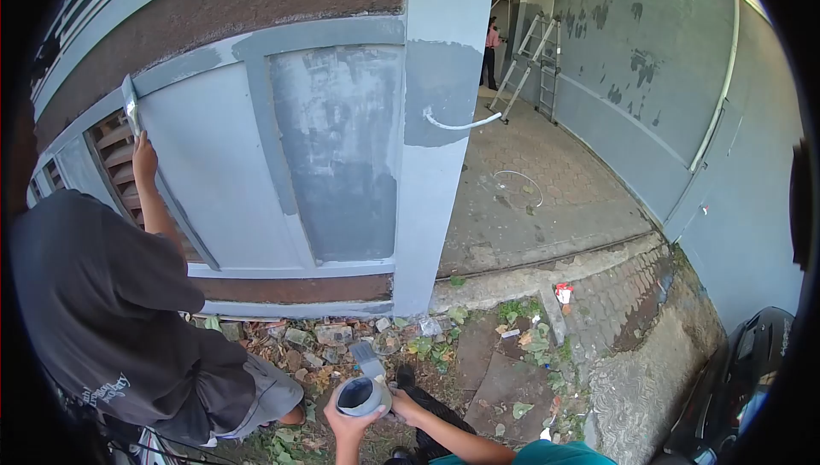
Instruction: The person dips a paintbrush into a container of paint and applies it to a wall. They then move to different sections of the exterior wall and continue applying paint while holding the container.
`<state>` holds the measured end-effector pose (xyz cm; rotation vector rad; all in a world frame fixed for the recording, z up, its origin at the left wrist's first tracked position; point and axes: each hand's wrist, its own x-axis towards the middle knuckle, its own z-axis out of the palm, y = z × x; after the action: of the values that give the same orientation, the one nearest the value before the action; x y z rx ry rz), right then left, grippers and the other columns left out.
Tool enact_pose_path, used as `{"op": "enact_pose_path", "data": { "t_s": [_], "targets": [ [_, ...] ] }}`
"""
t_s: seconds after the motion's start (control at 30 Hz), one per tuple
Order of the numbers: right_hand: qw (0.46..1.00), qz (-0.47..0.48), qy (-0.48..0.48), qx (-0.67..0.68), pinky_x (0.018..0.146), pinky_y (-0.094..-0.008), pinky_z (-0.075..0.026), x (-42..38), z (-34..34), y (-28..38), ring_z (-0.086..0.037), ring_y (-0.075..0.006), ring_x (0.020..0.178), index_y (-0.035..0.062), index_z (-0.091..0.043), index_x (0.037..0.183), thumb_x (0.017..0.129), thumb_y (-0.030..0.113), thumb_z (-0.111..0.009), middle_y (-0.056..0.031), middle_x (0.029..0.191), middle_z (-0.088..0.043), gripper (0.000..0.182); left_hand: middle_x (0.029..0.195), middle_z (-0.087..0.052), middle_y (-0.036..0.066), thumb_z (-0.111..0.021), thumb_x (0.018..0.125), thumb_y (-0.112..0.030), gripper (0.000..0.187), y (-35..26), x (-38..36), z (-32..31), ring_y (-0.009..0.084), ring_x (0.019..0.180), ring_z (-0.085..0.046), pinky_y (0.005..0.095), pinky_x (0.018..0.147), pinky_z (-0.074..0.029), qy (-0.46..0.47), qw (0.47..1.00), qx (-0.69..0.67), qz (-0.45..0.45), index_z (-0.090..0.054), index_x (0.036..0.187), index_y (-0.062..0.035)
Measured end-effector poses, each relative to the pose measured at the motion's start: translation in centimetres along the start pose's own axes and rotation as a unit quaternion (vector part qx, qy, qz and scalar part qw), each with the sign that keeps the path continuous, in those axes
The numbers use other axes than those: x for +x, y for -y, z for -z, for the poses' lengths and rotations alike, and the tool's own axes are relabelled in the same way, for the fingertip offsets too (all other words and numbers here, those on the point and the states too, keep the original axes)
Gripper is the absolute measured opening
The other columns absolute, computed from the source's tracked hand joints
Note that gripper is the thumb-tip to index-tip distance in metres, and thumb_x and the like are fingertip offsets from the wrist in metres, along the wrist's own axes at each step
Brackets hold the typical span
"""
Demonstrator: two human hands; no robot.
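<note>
My left hand (348,425) is closed round a small paint pot (363,394) with a pale, paint-smeared rim and dark inside. The pot is held low in front of me, above the ground. Just to its right, my right hand (408,408) is closed on a wide paintbrush (368,361). The brush's grey bristles point up and away past the pot, and most of its handle is hidden. Farther off stands the fence wall, with a panel (337,153) in patchy grey paint.
At left a co-worker in a dark shirt (102,294) holds another paintbrush (131,106) against the wall. Rubble and leaves (320,341) lie along the wall base. A ladder (530,59) and a distant person (491,51) are beyond the opening. A black vehicle (743,388) stands right.
</note>
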<state>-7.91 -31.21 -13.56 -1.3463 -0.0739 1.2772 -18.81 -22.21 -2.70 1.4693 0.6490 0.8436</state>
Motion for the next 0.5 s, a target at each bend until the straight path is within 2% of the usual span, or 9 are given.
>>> {"op": "enact_pose_path", "data": {
  "t_s": [0.03,0.1,0.13,0.17,0.23,0.27,0.37,0.4,0.5],
  "targets": [
    [1.000,-0.004,0.007,-0.007,0.065,-0.0252,-0.047,1.3,-0.5,-2.4,-0.060,-0.0094,0.078,0.0036,-0.061,0.116,0.097,0.033,-0.051,-0.0057,0.092,-0.066,0.036,0.100,-0.068,0.013,-0.092,0.047,-0.021,0.073,-0.2,-1.2,1.0,0.0189,0.093,-0.066,0.0343,0.089,-0.051,-0.010,1.000,0.000,0.000,-0.062,0.107,0.0066],
    [0.994,0.076,0.005,-0.074,0.057,-0.0256,-0.046,4.0,-1.6,-7.0,-0.059,-0.0087,0.069,0.0038,-0.061,0.112,0.096,0.028,-0.052,-0.0041,0.087,-0.066,0.030,0.100,-0.068,0.013,-0.092,0.047,-0.021,0.074,-1.0,-3.1,2.9,0.0185,0.093,-0.066,0.0343,0.089,-0.051,-0.067,0.998,-0.003,-0.014,-0.062,0.108,0.0072],
    [0.997,0.018,0.052,-0.054,0.052,-0.0262,-0.045,1.1,-3.4,-5.0,-0.058,-0.0079,0.065,0.0051,-0.062,0.107,0.094,0.023,-0.053,-0.0039,0.085,-0.065,0.024,0.099,-0.069,0.013,-0.092,0.046,-0.023,0.073,-1.2,-4.1,3.8,0.0198,0.093,-0.066,0.0352,0.088,-0.051,-0.097,0.995,0.005,-0.020,-0.063,0.106,0.0073],
    [0.996,0.006,0.065,-0.068,0.052,-0.0262,-0.045,0.8,-4.1,-6.0,-0.058,-0.0079,0.065,0.0051,-0.062,0.107,0.094,0.023,-0.053,-0.0039,0.085,-0.065,0.024,0.099,-0.069,0.013,-0.092,0.046,-0.023,0.073,-1.5,-5.3,4.3,0.0198,0.093,-0.066,0.0352,0.088,-0.051,-0.118,0.993,0.006,-0.015,-0.063,0.106,0.0073],
    [0.996,0.022,0.090,-0.016,0.050,-0.0254,-0.044,1.3,-6.2,-8.6,-0.058,-0.0084,0.065,0.0067,-0.063,0.105,0.094,0.019,-0.053,-0.0037,0.085,-0.065,0.020,0.098,-0.070,0.013,-0.092,0.045,-0.026,0.072,-3.0,-7.3,5.8,0.0226,0.093,-0.067,0.0377,0.089,-0.051,-0.143,0.980,0.117,-0.073,-0.065,0.103,0.0061],
    [0.993,0.002,0.116,-0.036,0.050,-0.0254,-0.044,0.9,-6.7,-10.0,-0.058,-0.0084,0.065,0.0067,-0.063,0.105,0.094,0.019,-0.053,-0.0037,0.085,-0.065,0.020,0.097,-0.070,0.014,-0.092,0.046,-0.032,0.066,-3.8,-8.2,6.3,0.0248,0.090,-0.068,0.0391,0.091,-0.048,-0.167,0.962,0.184,-0.116,-0.068,0.097,0.0038],
    [0.974,-0.056,0.193,0.102,0.056,-0.0276,-0.051,0.3,-7.1,-13.1,-0.064,-0.0131,0.072,0.0092,-0.062,0.102,0.097,0.021,-0.045,-0.0040,0.088,-0.066,0.021,0.097,-0.070,0.013,-0.091,0.046,-0.040,0.069,-5.0,-11.2,8.1,0.0262,0.092,-0.068,0.0399,0.091,-0.048,-0.222,0.920,0.289,-0.143,-0.070,0.097,0.0014],
    [0.970,-0.078,0.219,0.075,0.056,-0.0276,-0.051,0.5,-7.6,-14.1,-0.064,-0.0131,0.072,0.0092,-0.062,0.102,0.097,0.021,-0.045,-0.0040,0.088,-0.066,0.021,0.097,-0.070,0.013,-0.091,0.046,-0.042,0.069,-5.4,-12.2,8.6,0.0261,0.092,-0.068,0.0409,0.095,-0.045,-0.245,0.918,0.282,-0.130,-0.070,0.096,0.0004],
    [0.957,-0.058,0.277,0.066,0.073,-0.0312,-0.052,1.6,-9.1,-17.2,-0.062,-0.0153,0.089,0.0099,-0.059,0.109,0.098,0.027,-0.046,-0.0040,0.100,-0.064,0.024,0.099,-0.070,0.011,-0.091,0.047,-0.044,0.069,-5.3,-15.4,10.3,0.0259,0.095,-0.067,0.0483,0.101,-0.037,-0.303,0.895,0.301,-0.128,-0.070,0.097,-0.0009]
  ]
}}
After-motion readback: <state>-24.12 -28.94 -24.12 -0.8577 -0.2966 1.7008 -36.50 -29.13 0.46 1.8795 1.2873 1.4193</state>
